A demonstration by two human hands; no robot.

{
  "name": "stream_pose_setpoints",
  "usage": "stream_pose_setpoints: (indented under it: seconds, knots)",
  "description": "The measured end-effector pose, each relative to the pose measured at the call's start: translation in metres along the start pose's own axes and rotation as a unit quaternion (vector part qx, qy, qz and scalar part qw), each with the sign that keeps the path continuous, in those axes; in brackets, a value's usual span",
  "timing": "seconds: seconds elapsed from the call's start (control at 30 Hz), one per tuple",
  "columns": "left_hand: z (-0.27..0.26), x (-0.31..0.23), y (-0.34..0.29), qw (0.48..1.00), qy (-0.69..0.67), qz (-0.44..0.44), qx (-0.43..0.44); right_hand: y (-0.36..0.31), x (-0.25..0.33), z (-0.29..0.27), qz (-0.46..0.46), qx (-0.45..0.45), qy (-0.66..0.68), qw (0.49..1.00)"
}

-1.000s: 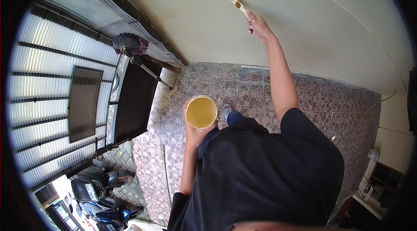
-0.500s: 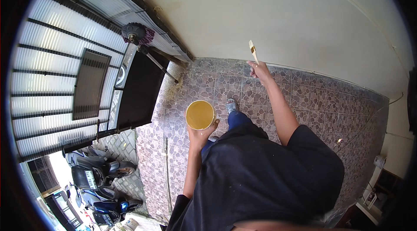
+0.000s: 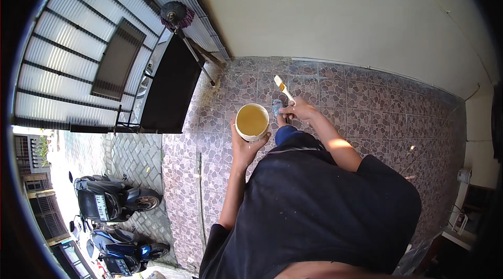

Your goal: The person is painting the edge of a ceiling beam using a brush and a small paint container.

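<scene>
My left hand is closed round a white tub of yellowish liquid, thumb along its near side. In my right hand is a paintbrush, gripped by its pale handle. Its whitish bristles point up and to the left, beyond the tub and apart from it. The brush hangs over the tiled floor, short of the pale wall. One of my feet shows between the tub and my right hand.
Stone-patterned tiles cover the floor up to the wall. At the left stand a corrugated gate, a dark panel and a leaning pole with a dark, round head. Two motorbikes are parked on grey paving.
My right hand has drawn back from near the wall with the paintbrush, toward the tub. The tub is slightly higher and further right in view. The whole view has shifted and turned a little.
</scene>
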State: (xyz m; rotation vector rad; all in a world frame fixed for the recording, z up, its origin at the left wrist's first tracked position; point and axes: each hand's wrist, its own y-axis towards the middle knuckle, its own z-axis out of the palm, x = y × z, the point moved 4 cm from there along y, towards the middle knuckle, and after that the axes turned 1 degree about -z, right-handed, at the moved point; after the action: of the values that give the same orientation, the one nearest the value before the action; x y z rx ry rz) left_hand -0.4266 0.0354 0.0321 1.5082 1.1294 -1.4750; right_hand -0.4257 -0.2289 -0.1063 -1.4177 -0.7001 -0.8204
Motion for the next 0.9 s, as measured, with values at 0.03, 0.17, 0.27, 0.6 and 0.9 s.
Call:
stream_pose_setpoints:
  seconds: [0.03,0.17,0.27,0.6,0.9]
  knots:
    - [-0.004,0.006,-0.014,1.000,0.019,0.009,0.000,-0.006,-0.004,0.005,-0.009,0.018,0.022,1.000]
    - [-0.017,0.014,-0.060,0.999,0.012,0.007,-0.032,-0.041,0.018,0.044,-0.035,0.047,0.035,0.998]
    - [-0.019,0.020,-0.082,0.998,-0.009,0.000,-0.064,-0.048,0.038,0.062,-0.048,0.111,0.027,0.992]
    - [-0.031,0.015,-0.138,0.966,-0.021,0.022,-0.256,-0.026,0.089,0.145,-0.033,0.280,-0.035,0.959]
    - [-0.007,-0.002,-0.168,0.892,-0.057,0.019,-0.448,-0.005,0.060,0.178,0.019,0.453,-0.022,0.891]
